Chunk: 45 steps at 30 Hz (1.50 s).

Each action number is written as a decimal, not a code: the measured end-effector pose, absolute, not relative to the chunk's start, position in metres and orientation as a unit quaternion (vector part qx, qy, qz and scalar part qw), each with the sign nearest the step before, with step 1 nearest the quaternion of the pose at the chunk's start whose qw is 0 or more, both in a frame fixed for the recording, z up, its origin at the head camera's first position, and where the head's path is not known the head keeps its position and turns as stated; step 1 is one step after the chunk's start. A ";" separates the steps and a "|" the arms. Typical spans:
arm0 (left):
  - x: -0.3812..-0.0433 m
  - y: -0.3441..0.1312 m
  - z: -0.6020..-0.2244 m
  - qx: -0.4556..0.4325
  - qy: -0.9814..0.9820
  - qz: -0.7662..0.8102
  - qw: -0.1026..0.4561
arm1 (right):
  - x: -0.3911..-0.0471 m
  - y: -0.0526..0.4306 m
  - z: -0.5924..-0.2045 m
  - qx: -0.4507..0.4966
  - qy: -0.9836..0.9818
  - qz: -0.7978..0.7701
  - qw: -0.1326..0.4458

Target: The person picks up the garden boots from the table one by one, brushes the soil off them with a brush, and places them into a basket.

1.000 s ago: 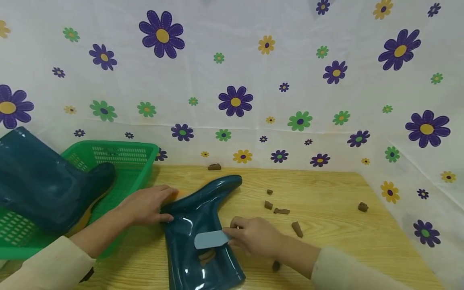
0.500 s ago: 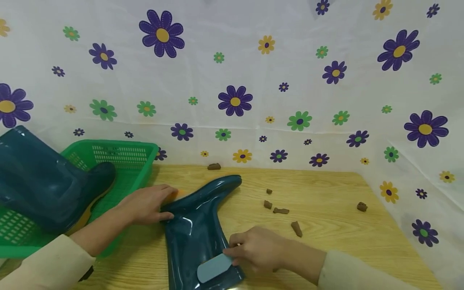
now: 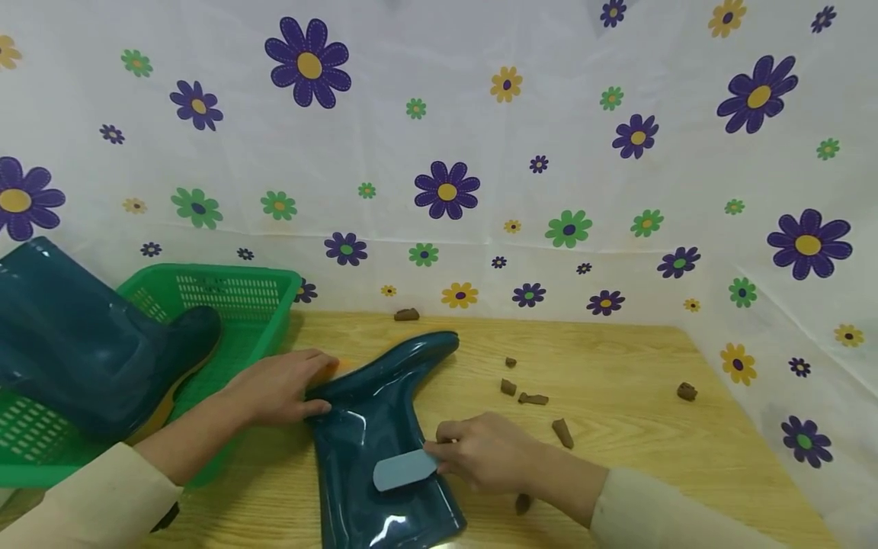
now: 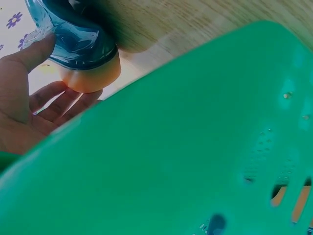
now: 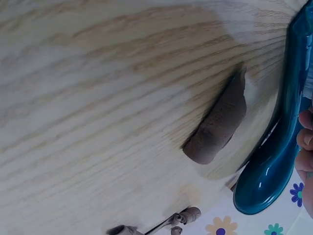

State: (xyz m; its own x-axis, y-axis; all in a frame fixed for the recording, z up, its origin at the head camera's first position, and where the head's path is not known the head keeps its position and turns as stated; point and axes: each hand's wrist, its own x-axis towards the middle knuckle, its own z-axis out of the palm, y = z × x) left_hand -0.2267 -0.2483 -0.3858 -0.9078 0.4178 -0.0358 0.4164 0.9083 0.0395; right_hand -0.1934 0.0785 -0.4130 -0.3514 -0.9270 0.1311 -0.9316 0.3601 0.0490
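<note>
While the head view looks down on the wooden worktop (image 3: 617,358), a dark teal rubber boot (image 3: 380,427) lies on its side in the lower middle of the frame, toe pointing toward the upper right. The left hand (image 3: 277,386) rests against the boot's heel and sole edge at centre left, fingers fairly straight and thumb laid on the teal surface, so its grip is open and pressing. The right hand (image 3: 483,452), lower centre, pinches a flat grey-blue scraper (image 3: 401,470) whose blade lies on the boot's shaft. Brown clay-like lumps (image 3: 531,398) lie scattered on the worktop right of the boot, one (image 3: 523,502) just below the right wrist. At far left a green basket (image 3: 236,293) holds a second teal boot (image 3: 82,343). A flowered white cloth (image 3: 439,152) fills the top half.

From the left wrist, green basket plastic (image 4: 195,147) fills most of the frame; in the upper left the palm and fingers (image 4: 24,112) lie open beside the boot's orange sole (image 4: 90,78).

From the right wrist, one brown lump (image 5: 217,125) lies on the wood at centre, with the boot toe (image 5: 274,161) at the right edge and fingertips (image 5: 305,147) beside it.
</note>
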 end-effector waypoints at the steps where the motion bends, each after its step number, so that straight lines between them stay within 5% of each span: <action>1: -0.227 -0.248 -0.385 0.214 0.977 0.016 0.021 | -0.194 0.078 -0.413 0.566 -0.821 0.018 0.067; 23: -0.224 -0.251 -0.389 0.240 0.970 0.018 0.006 | -0.214 0.121 -0.394 0.511 -0.827 0.117 0.204; 45: -0.226 -0.252 -0.387 0.245 0.970 0.006 0.000 | -0.217 0.219 -0.412 0.481 -0.851 0.044 0.207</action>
State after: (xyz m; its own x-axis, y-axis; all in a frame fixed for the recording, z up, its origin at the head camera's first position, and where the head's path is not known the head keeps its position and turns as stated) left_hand -0.2262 -0.2520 -0.3868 -0.8800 0.4750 0.0021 0.4749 0.8799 0.0119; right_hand -0.2172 0.2194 -0.4123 -0.4522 -0.8000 0.3944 -0.8365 0.5338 0.1236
